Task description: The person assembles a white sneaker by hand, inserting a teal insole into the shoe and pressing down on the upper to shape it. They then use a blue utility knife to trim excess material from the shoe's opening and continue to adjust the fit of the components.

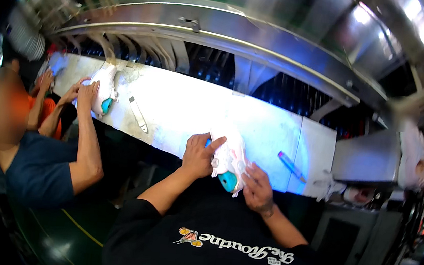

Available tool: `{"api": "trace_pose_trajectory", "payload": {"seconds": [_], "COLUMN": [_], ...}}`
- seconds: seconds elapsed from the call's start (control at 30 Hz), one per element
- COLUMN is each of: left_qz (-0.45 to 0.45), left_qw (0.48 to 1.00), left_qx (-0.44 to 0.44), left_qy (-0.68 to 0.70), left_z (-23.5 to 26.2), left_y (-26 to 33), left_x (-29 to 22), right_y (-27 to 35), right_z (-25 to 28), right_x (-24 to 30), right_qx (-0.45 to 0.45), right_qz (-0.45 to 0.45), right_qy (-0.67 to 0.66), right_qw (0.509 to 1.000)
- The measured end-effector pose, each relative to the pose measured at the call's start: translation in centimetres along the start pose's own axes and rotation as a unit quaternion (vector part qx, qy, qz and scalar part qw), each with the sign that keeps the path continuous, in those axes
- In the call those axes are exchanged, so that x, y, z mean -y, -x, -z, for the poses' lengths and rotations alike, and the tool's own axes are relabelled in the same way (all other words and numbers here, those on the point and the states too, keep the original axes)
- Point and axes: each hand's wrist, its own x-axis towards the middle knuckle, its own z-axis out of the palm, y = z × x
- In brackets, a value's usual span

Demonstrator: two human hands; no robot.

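A white shoe upper (231,147), with a teal shoe last (227,181) showing at its near end, is held at the near edge of the long white table. My left hand (200,154) grips its left side, thumb across the top and fingers out of sight. On the right side, my right hand (258,187) closes its fingers on the edge beside the teal end. A slim pink and blue pen (291,167) lies on the table to the right of my hands.
A long white strip-like tool (137,115) lies left on the white table (184,104). A co-worker at left handles another white upper (104,84) on a teal last. A metal machine with hanging strips (178,55) runs along the back. White pieces (416,157) hang at right.
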Motion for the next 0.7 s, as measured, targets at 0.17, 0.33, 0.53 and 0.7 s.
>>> {"api": "trace_pose_trajectory", "payload": {"seconds": [0.17,0.33,0.53,0.7], "left_qz": [0.011,0.014,0.028,0.026], "left_qw": [1.000,1.000,0.999,0.998], "left_qx": [0.000,-0.006,-0.030,-0.048], "left_qy": [-0.026,-0.021,-0.025,-0.003], "left_z": [-0.3,0.4,0.0,0.2], "left_y": [0.2,-0.1,0.2,0.1], "left_x": [-0.2,-0.9,-0.4,-0.7], "right_y": [1.1,3.3,-2.0,0.0], "right_z": [0.1,-1.8,-1.7,0.3], "right_x": [0.7,0.0,0.5,-2.4], "right_qx": [0.061,0.052,0.048,0.050], "right_qz": [0.012,-0.003,0.001,-0.345], "right_qy": [0.037,0.093,0.231,-0.120], "right_qw": [0.997,0.994,0.972,0.929]}}
